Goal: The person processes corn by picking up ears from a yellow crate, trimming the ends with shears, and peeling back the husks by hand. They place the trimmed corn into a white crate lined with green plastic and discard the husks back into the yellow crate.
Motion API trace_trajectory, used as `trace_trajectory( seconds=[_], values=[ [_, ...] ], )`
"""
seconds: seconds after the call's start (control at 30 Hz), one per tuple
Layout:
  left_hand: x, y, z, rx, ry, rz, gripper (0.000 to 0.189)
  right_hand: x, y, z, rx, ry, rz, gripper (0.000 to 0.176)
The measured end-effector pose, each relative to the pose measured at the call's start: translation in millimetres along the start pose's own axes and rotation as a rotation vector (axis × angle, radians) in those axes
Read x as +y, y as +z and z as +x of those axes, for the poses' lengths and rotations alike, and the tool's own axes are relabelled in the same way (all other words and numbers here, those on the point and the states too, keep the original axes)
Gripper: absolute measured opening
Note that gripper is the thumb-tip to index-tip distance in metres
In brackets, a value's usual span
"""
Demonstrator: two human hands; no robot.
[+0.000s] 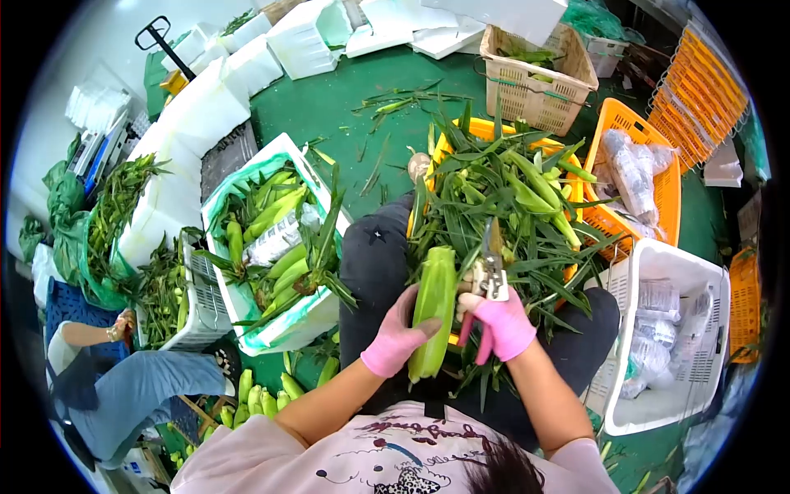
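Observation:
A green ear of corn in its husk [434, 313] stands nearly upright in my left hand [401, 331], which wears a pink glove and is wrapped round its left side. My right hand [499, 323], gloved in pink too, grips pruning shears [492, 263] with red handles, their blades pointing up beside the corn. Beyond both hands, an orange crate [442, 152] between my knees is heaped with husk leaves and stalks [469, 202]. To the left, a white foam box [288, 337] lined with green plastic holds husked-in corn and a wrapped package.
Trimmed corn ears [262, 402] lie on the floor at lower left, near another person's leg [156, 387]. At right are a white crate [613, 395] and an orange crate [673, 198] with bagged items. A beige crate [535, 99] stands beyond; foam boxes [300, 41] line the back.

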State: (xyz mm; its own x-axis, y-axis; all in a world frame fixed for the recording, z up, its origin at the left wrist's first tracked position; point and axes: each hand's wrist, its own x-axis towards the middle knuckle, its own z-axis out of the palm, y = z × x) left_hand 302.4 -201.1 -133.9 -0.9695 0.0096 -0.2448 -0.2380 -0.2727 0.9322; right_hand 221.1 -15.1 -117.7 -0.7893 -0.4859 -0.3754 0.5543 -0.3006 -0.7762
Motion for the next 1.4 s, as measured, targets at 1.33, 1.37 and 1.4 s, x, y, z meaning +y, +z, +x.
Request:
trace_trajectory(
  seconds=[1.33,1.37,1.4],
  values=[
    [26.6,-3.7,-30.8,0.388,0.294,0.305,0.076,-25.1,62.9,-28.8,0.052,-0.233,-0.531,0.037],
    [25.9,4.9,-30.3,0.354,0.285,0.158,0.076,-22.4,72.6,-30.8,0.08,-0.122,-0.483,0.03],
    [25.5,10.0,-31.2,0.314,0.276,0.016,0.077,-19.4,77.5,-27.9,0.104,-0.024,-0.427,0.022]
  ],
)
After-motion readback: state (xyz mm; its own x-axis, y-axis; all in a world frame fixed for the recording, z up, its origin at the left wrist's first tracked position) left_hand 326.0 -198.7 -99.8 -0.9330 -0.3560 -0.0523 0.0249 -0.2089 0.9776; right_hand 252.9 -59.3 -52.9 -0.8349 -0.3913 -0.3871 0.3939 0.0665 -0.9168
